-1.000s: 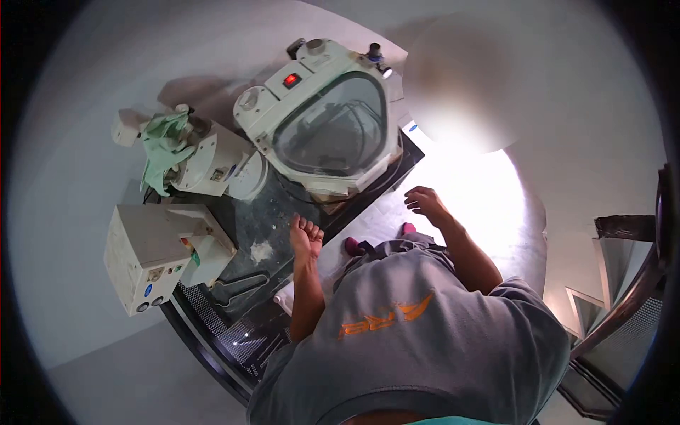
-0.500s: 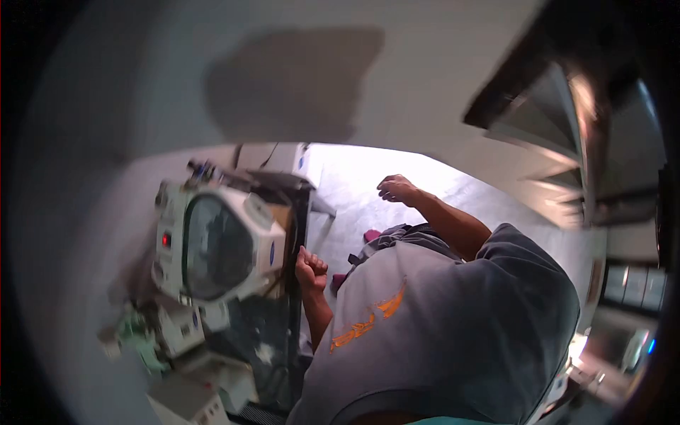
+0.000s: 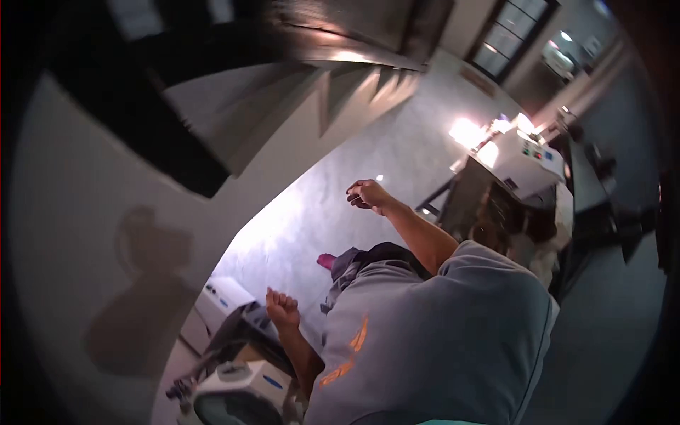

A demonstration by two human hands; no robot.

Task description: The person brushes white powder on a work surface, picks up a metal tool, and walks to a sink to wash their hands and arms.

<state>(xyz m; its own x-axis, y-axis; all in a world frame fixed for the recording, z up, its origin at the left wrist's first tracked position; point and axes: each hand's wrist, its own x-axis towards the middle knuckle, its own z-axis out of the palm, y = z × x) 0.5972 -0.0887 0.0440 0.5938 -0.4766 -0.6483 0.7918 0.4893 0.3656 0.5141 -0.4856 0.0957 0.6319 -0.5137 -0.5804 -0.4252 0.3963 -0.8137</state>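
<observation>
Nearest us, our left hand [image 3: 283, 312] has its fingers curled nearly closed, with no object visible in them. The windowed white machine [image 3: 262, 373] lies left and bodyward of them, apart; cut off by the view's edge, its long axis is unclear. Our right hand [image 3: 367, 195], fingers half open and seemingly empty, is farther from it. Beyond the machine sits a white box [image 3: 232, 291].
</observation>
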